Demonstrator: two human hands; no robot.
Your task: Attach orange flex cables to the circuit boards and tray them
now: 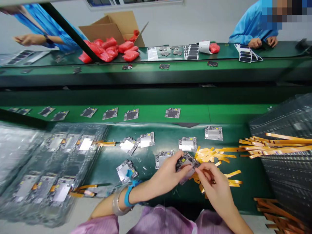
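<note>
A circuit board (187, 162) with dark and silver parts and a yellow patch is held slightly tilted by my left hand (168, 174), thumb on its near side. At the board's right corner, the fingertips of my right hand (214, 180) are pinched together; whatever is between them is too small to make out. Behind and beneath the hands lies a loose pile of orange ribbon cables (209, 154). Just past the held board sits another board (187, 144) with a silver shield, and a further board (163, 158) lies partly behind my left hand.
Clear plastic trays (48, 162) with several boards stand at left. Stacked dark trays (287, 162) and bundled orange cables (275, 144) rise at right. A green belt (148, 113) carries boards. Beyond it are red bags (109, 48), a cardboard box (117, 27) and two people in blue.
</note>
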